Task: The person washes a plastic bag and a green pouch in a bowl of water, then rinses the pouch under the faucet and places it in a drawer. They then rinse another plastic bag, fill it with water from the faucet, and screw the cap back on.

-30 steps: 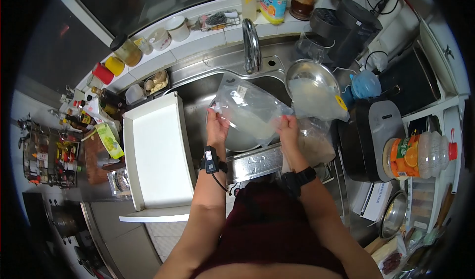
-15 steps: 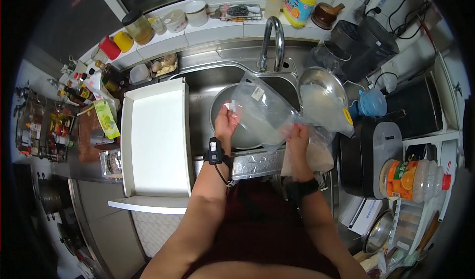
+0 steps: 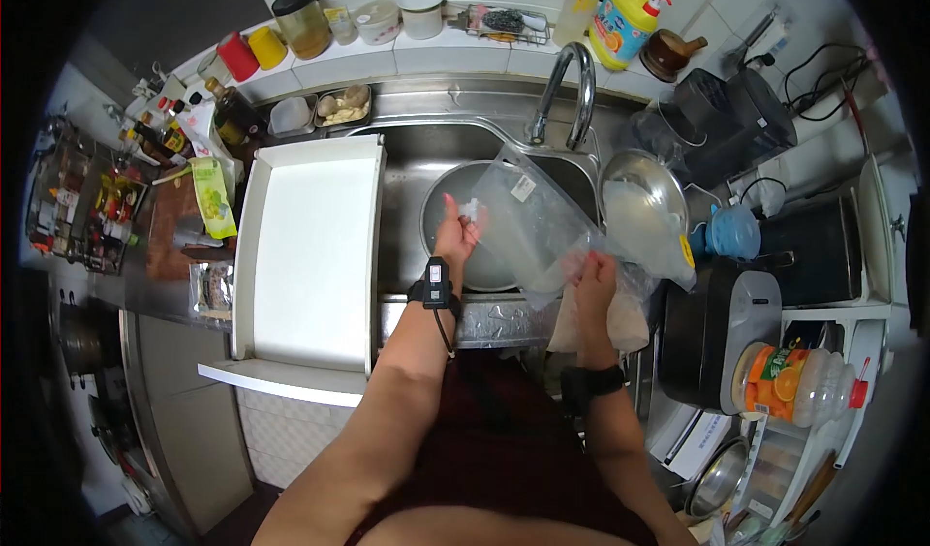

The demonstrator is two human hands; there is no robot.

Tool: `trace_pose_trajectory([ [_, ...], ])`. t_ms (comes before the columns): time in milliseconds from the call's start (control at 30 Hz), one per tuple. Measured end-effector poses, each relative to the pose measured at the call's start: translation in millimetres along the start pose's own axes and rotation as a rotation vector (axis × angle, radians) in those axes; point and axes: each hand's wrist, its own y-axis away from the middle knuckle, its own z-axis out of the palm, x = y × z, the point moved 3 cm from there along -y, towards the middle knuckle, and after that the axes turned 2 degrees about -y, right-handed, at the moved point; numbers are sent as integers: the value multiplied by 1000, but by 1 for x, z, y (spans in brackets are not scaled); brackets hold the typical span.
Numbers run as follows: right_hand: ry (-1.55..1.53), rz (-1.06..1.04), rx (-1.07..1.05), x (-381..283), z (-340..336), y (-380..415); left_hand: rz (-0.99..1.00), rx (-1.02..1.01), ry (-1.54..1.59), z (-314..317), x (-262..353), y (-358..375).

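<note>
My left hand [image 3: 453, 234] is over the sink basin, its thumb pointing up and its fingers curled at a small white crumpled piece [image 3: 472, 209]. Right beside those fingers is the left edge of a clear plastic bag [image 3: 542, 218] with a small white label. My right hand [image 3: 592, 273] pinches the bag's lower right edge. Below the bag, a round metal basin [image 3: 441, 202] sits in the sink [image 3: 399, 186], partly hidden by the bag and my left hand.
A white drawer-like tray [image 3: 315, 255] lies across the sink's left side. The faucet [image 3: 579, 91] rises behind. To the right stand a metal bowl [image 3: 620, 166] with a plastic bag over it, a dark bin-shaped appliance [image 3: 697, 343] and a large juice bottle [image 3: 785, 383].
The camera view has shifted, so the scene sits a little differently. My left thumb now points up more freely, with the white piece at the fingers; my right hand keeps hold of the bag.
</note>
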Motion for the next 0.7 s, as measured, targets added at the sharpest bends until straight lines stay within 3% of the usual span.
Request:
trace_pose_trajectory([
  [233, 205, -139, -33, -21, 4, 1, 56, 54, -18, -10, -13, 0],
  [333, 273, -252, -50, -40, 14, 11, -37, 41, 170, -19, -21, -10],
  [700, 501, -475, -156, -80, 43, 36, -163, 19, 18, -39, -48, -19],
])
